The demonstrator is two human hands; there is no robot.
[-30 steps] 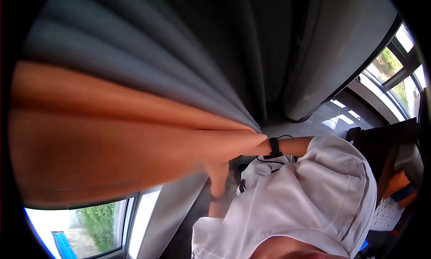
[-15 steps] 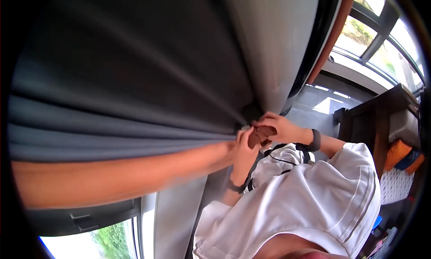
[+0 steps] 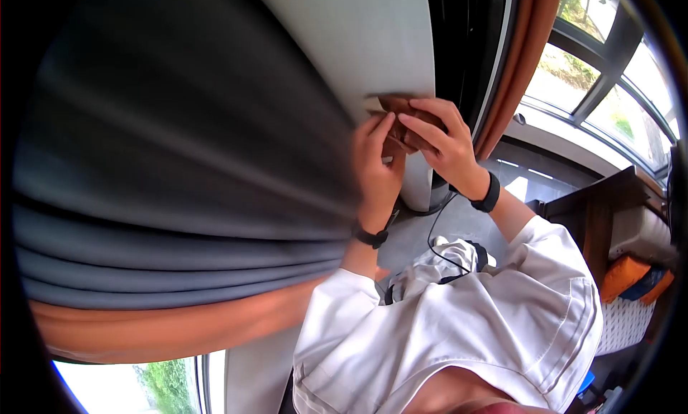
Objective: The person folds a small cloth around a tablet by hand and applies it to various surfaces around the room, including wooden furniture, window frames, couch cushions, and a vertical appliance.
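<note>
This is looking like a living space in a home, though an office lounge cannot be ruled out. Long, pleated dark grey fabric curtains (image 3: 186, 156) are hanging toward nine o'clock, with an orange fabric curtain (image 3: 179, 324) toward eight. A large dark-framed glass window (image 3: 609, 73) is showing greenery at two o'clock. Dark brown wooden furniture (image 3: 596, 231) is standing past three o'clock, above a glossy grey floor (image 3: 408, 245).

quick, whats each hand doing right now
Left hand: fingers closed on a folded brown piece.
Right hand: fingers closed on the same piece.
</note>
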